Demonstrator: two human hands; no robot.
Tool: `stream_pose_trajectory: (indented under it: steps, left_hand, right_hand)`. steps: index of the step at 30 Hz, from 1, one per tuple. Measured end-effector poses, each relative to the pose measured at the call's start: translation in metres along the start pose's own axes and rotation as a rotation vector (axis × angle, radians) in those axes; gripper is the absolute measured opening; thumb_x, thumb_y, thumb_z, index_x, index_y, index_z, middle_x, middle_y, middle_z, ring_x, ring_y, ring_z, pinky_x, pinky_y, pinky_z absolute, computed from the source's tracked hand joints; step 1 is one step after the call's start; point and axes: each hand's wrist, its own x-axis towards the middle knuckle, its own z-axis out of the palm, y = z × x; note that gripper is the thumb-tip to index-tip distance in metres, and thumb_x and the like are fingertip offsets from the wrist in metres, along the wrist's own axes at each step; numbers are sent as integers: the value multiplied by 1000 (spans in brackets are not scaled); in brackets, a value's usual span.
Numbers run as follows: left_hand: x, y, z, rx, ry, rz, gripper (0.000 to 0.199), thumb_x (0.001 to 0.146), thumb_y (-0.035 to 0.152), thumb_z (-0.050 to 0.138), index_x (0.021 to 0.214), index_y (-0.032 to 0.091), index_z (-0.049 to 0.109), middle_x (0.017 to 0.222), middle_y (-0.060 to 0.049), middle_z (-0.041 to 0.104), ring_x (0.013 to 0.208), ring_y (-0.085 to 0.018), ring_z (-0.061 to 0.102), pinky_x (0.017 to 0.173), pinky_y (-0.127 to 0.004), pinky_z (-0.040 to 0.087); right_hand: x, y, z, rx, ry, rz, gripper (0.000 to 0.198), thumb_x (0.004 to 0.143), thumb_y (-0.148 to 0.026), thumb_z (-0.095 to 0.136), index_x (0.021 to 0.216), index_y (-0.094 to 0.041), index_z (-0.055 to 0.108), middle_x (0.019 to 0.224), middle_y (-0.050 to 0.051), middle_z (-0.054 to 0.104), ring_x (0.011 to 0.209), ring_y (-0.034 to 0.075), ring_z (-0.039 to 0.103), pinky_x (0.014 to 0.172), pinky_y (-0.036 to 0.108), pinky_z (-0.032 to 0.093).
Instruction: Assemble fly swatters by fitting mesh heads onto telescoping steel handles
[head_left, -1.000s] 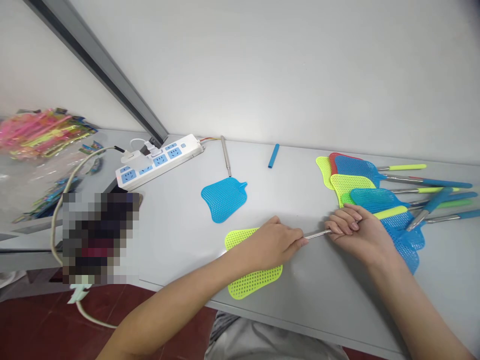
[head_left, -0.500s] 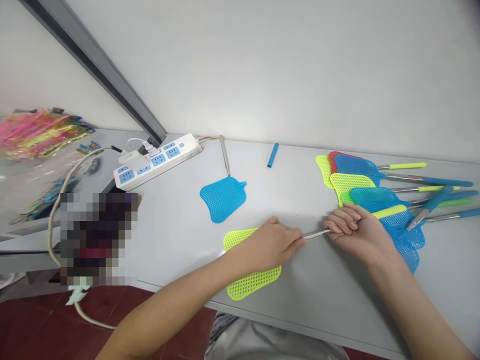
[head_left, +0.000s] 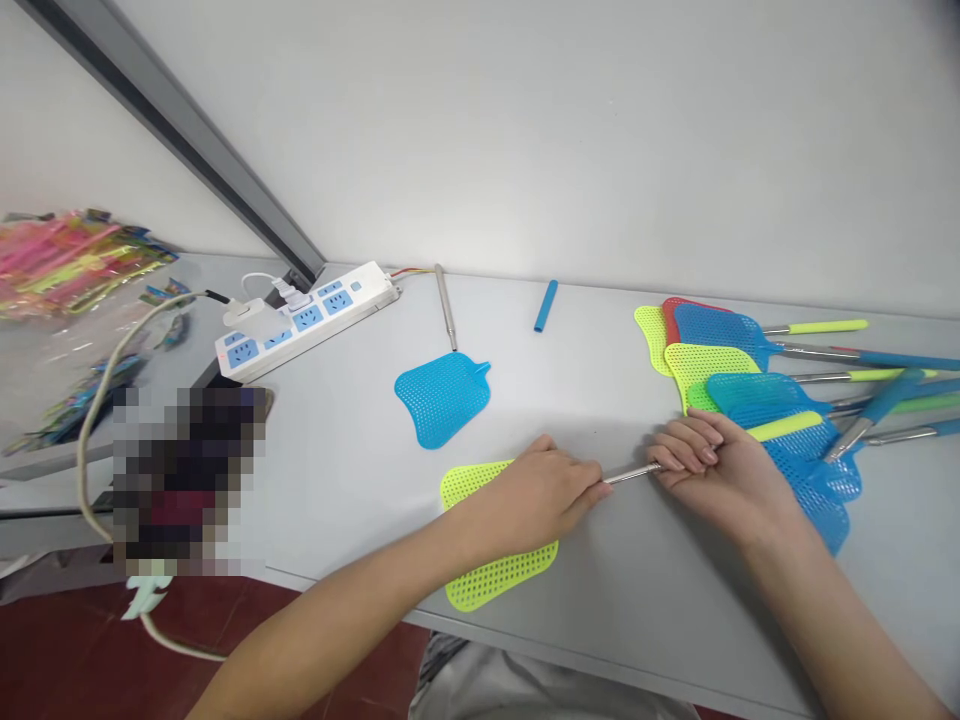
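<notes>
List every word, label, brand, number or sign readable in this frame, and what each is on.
None can be read.
Power strip: any markings are too small to read.
Plastic-wrapped pink and yellow items: any print is too blurred to read.
Pixelated patch: hidden.
Yellow-green swatter and blue swatter head: no lettering visible.

Before me on the table (head_left: pixel 330 500), my swatter (head_left: pixel 504 580) occupies lower centre, the power strip (head_left: pixel 319 322) centre-left, the swatter pile (head_left: pixel 776 396) frame right.
</notes>
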Motion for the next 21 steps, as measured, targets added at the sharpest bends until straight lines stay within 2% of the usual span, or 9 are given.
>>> stream_pose_trajectory:
  steps: [13, 21]
  left_hand:
    - [-1, 9, -3, 37, -8, 5, 30, 89, 27, 21, 68, 18, 40, 55, 3, 52, 50, -10, 45, 66, -25, 32]
    - [0, 5, -10, 24, -31, 15, 31, 89, 29, 22, 66, 18, 40, 54, 4, 51, 48, -10, 41, 66, -25, 31]
  right_hand:
    - [-5, -1, 0, -48, 46, -176, 35, 73, -12, 41, 53, -20, 14, 44, -7, 7, 37, 9, 5, 32, 24, 13]
    - [-4, -8, -1, -43, 54, -189, 34, 71, -8, 38, 55, -20, 11, 46, -6, 4, 38, 9, 4, 33, 25, 12]
